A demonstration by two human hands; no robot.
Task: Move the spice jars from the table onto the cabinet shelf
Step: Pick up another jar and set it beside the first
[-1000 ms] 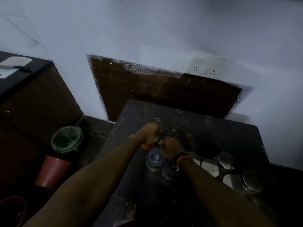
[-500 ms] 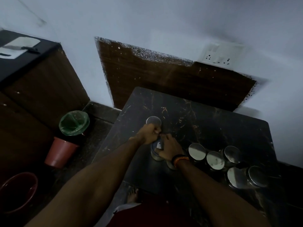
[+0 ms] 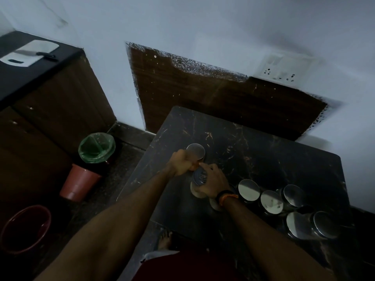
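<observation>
Jars (image 3: pixel 249 190) clustered at four o'clock on table (image 3: pixel 263 151), awaiting transfer. Left hand (image 3: pixel 181 162) curled round one jar (image 3: pixel 195 152), right hand (image 3: pixel 211 182) gripping another (image 3: pixel 199 176), probably to carry two at once.

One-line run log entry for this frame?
left hand: grips steel-lidded jar | right hand: grips second lidded jar | five jars on black table

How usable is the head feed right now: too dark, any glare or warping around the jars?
Head view: dim and underexposed, the table nearly black; shiny lids of the spice jars glare pale, hiding detail; left hand and right hand readable but soft; wide-angle bending curves the wall panel edges.
</observation>
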